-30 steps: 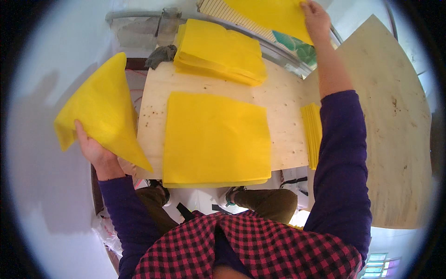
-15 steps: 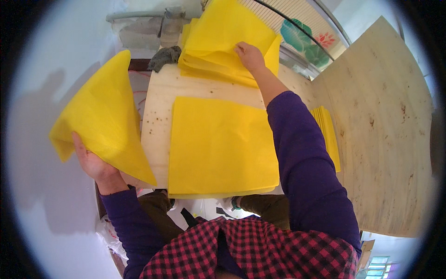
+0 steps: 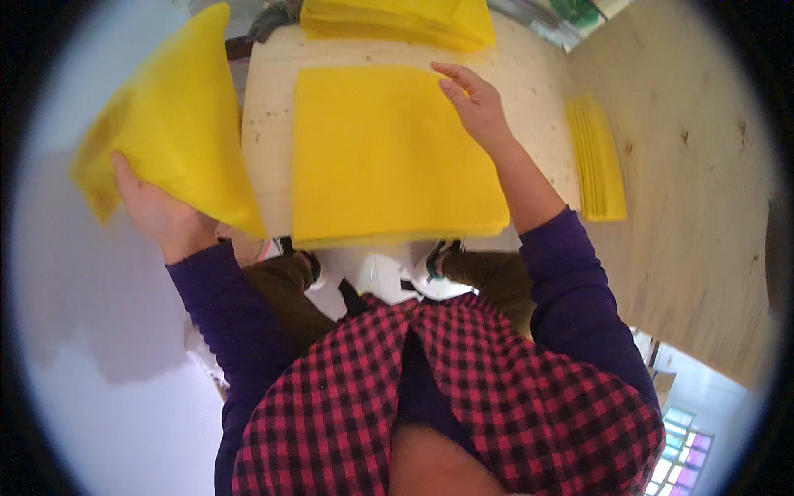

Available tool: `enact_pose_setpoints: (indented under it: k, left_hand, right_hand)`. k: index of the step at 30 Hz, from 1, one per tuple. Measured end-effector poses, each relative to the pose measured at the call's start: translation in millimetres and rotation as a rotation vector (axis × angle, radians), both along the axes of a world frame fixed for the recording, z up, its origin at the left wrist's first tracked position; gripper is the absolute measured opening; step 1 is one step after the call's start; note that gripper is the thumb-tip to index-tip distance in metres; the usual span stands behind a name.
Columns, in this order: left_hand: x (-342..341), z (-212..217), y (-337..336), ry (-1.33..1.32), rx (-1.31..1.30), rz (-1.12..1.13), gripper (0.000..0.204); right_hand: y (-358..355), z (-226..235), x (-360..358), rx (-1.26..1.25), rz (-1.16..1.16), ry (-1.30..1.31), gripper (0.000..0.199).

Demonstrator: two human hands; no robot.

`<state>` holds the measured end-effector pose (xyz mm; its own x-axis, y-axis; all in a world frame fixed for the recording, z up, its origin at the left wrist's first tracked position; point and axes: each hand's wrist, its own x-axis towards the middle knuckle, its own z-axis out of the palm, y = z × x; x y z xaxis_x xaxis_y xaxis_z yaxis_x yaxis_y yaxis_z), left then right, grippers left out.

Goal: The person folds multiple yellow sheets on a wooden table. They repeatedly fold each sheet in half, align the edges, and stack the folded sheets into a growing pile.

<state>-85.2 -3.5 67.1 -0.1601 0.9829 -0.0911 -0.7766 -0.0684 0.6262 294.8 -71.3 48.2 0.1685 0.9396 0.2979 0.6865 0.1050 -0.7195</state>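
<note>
My left hand (image 3: 160, 213) grips a bent yellow fabric sheet (image 3: 182, 136) by its lower side, off the table's left edge. The thumb lies across its face and the other fingers are hidden behind it. Over the far right corner of a flat yellow stack of sheets (image 3: 385, 157) is my right hand (image 3: 475, 103), open and with nothing in it. Whether its fingers touch the stack I cannot tell. Beyond them lies a second yellow pile of sheets (image 3: 397, 25), cut off by the picture's top edge.
The pale wooden tabletop (image 3: 269, 124) bears both stacks. On the right, a row of folded yellow sheets (image 3: 597, 157) stands against a tall plywood board (image 3: 695, 182). A dark grey cloth (image 3: 273, 21) sits at the far left corner, and a white wall (image 3: 91, 289) rises on the left.
My right hand has let go of the far pile and come back toward me over the near stack, its fingers now apart. My left hand keeps the sheet. The view has tipped downward.
</note>
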Motion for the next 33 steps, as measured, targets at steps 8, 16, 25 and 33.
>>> enact_pose_setpoints:
  k: [8,16,25,33]
  left_hand:
    - [26.1,13.4,-7.4,0.294,0.213,-0.064,0.042]
    - [76.0,-7.9,-39.3,1.256,0.62,-0.724,0.031]
    - [139.0,-49.5,-92.0,1.775,1.332,-0.793,0.035]
    - [137.7,-52.2,-92.9,1.76,1.34,-0.796,0.039]
  right_hand:
    - [-137.0,7.0,1.0,-0.04,-0.373,0.215,0.03]
    - [-189.7,-17.8,-23.7,-0.082,-0.38,0.789,0.034]
    - [-186.8,-33.5,-46.7,-0.138,-0.225,1.295,0.057]
    - [-173.3,-24.8,-36.0,-0.223,-0.376,1.628,0.069]
